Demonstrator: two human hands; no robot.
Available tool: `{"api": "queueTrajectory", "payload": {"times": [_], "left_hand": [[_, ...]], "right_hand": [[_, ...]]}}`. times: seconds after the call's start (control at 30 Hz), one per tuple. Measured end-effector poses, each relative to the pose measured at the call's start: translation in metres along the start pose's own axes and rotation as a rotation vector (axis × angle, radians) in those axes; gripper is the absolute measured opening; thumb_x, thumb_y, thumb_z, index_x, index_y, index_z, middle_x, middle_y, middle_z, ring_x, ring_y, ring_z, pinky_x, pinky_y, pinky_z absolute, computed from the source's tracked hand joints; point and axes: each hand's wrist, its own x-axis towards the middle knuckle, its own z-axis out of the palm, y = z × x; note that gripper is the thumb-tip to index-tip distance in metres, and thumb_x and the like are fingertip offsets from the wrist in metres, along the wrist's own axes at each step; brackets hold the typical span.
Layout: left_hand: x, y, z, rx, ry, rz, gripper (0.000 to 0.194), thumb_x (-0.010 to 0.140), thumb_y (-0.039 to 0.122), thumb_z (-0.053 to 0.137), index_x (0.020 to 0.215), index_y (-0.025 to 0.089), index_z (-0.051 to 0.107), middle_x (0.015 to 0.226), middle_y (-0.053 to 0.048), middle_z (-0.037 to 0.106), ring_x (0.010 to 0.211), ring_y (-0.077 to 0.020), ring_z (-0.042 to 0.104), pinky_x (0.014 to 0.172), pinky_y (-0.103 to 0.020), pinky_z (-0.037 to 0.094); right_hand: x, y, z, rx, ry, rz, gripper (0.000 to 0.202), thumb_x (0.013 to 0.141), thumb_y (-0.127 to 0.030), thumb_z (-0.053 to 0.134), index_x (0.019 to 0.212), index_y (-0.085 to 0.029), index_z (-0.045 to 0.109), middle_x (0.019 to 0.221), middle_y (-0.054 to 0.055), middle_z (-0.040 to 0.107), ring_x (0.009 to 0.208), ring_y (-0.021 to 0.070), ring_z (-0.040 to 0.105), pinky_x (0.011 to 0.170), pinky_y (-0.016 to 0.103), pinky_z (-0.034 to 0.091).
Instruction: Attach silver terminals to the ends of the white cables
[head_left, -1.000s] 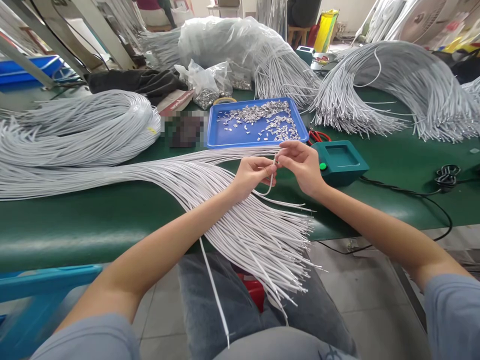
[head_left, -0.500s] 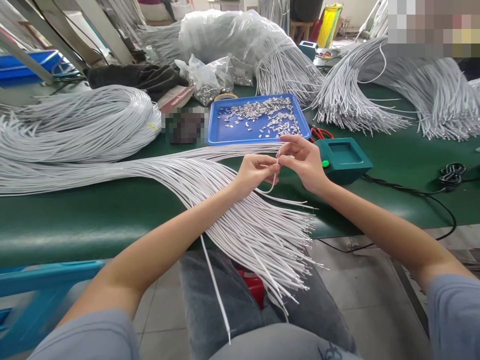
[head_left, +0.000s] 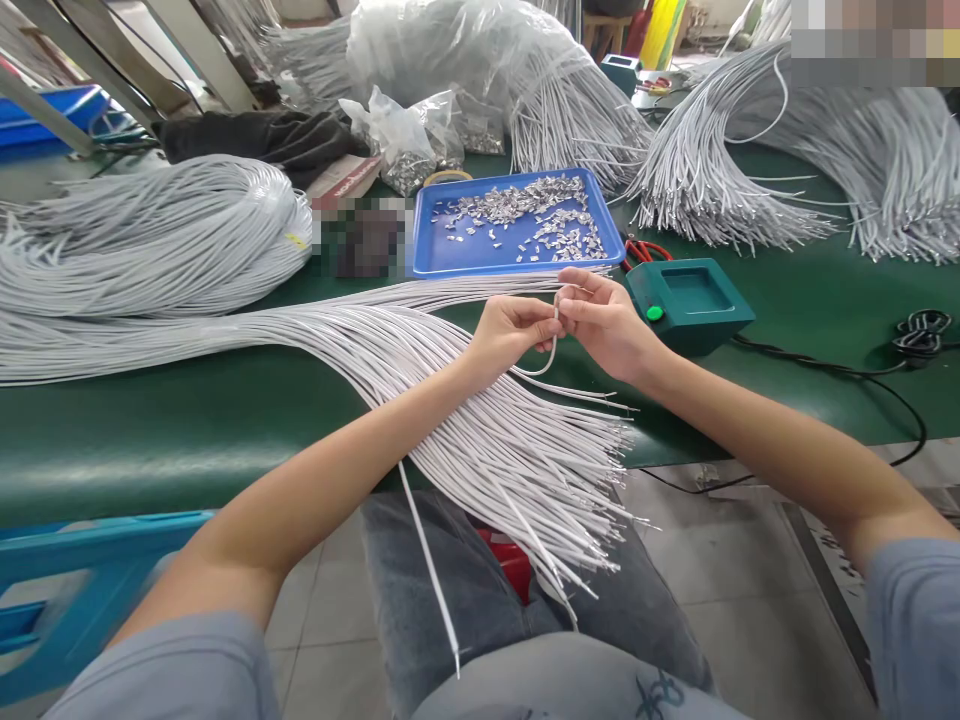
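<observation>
On my feed, the cable bundle (head_left: pixel 525 450) and blue tray (head_left: pixel 465 256) sit slightly higher than before, left hand (head_left: pixel 501 335) and right hand (head_left: pixel 606 325) still pinching one white cable (head_left: pixel 554 352) near its end, just below the tray.

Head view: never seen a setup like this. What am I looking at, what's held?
There is no robot: these are a person's bare hands, seen by a camera worn on the head, looking forward and down. The left hand pinches a white cable; the right hand has its fingertips at the same spot, but any small part there is hidden. On the green table lie a fan of cables, a blue tray of small metal pieces and a green box.
</observation>
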Motion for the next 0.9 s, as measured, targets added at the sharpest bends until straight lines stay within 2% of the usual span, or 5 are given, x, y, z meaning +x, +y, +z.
{"api": "queueTrajectory", "payload": {"times": [0.33, 0.43, 0.53, 0.67, 0.9], "left_hand": [[-0.0022, 0.003, 0.0022, 0.057, 0.01, 0.007, 0.037, 0.068, 0.048, 0.079, 0.07, 0.012, 0.072, 0.064, -0.003, 0.066, 0.052, -0.0061, 0.055, 0.051, -0.019, 0.047], [-0.0029, 0.0041, 0.0023, 0.043, 0.039, -0.005, 0.037, 0.068, 0.048, 0.08, 0.071, 0.012, 0.073, 0.064, -0.003, 0.067, 0.05, -0.0059, 0.054, 0.049, -0.019, 0.047], [-0.0029, 0.005, 0.0026, 0.025, 0.057, -0.009, 0.037, 0.066, 0.048, 0.081, 0.069, 0.012, 0.072, 0.061, -0.002, 0.066, 0.049, -0.0057, 0.054, 0.048, -0.019, 0.046], [-0.0023, 0.0061, 0.0034, 0.012, 0.047, -0.011, 0.038, 0.065, 0.047, 0.082, 0.067, 0.011, 0.07, 0.059, -0.002, 0.065, 0.049, -0.0055, 0.053, 0.048, -0.018, 0.045], [-0.0006, 0.0056, 0.003, -0.032, -0.049, -0.083, 0.042, 0.066, 0.052, 0.08, 0.072, 0.011, 0.071, 0.068, -0.003, 0.068, 0.052, -0.0059, 0.055, 0.049, -0.018, 0.047]], "right_hand": [[-0.0038, 0.0012, 0.0042, -0.251, 0.032, -0.186, 0.025, 0.067, -0.022, 0.06, 0.09, -0.026, 0.052, 0.07, -0.004, 0.048, 0.06, 0.0104, 0.049, 0.057, 0.028, 0.05], [-0.0023, 0.0028, 0.0003, -0.28, 0.106, -0.217, 0.019, 0.068, -0.02, 0.056, 0.086, -0.026, 0.053, 0.069, -0.003, 0.046, 0.058, 0.0103, 0.048, 0.056, 0.027, 0.05], [-0.0009, 0.0035, -0.0029, -0.297, 0.171, -0.258, 0.018, 0.071, -0.022, 0.057, 0.087, -0.026, 0.056, 0.074, -0.002, 0.052, 0.066, 0.0111, 0.054, 0.059, 0.026, 0.053], [-0.0018, 0.0026, -0.0022, -0.362, 0.111, -0.29, 0.028, 0.073, -0.03, 0.066, 0.099, -0.028, 0.056, 0.083, -0.001, 0.06, 0.08, 0.0149, 0.061, 0.065, 0.03, 0.057], [-0.0034, 0.0022, -0.0011, -0.428, 0.077, -0.268, 0.034, 0.074, -0.039, 0.073, 0.102, -0.03, 0.056, 0.076, -0.003, 0.058, 0.063, 0.0127, 0.055, 0.056, 0.031, 0.054]]}}
